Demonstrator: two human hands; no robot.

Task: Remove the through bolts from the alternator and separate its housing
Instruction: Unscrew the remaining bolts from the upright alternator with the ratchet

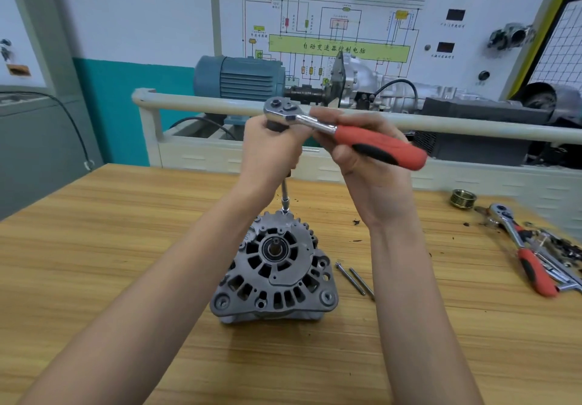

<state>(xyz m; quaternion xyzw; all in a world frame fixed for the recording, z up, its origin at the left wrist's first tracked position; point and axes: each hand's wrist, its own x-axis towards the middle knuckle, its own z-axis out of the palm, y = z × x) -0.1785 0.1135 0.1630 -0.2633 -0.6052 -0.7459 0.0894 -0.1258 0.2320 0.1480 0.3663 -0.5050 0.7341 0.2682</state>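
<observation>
A grey alternator [274, 275] stands shaft-up in the middle of the wooden table [126, 247]. A ratchet wrench [343, 130] with a red and black handle sits on a long extension bar [285, 195] that reaches down to the alternator's far rim. My left hand [271, 149] grips the top of the extension just under the ratchet head. My right hand [362, 159] holds the red handle. Two long through bolts [354, 280] lie on the table just right of the alternator.
At the table's right edge lie a second red-handled ratchet [522, 247], several loose tools, and a grooved pulley [463, 198]. Small dark crumbs dot the wood nearby. A white rail [195, 102] and a training rig with a blue motor [236, 77] stand behind the table.
</observation>
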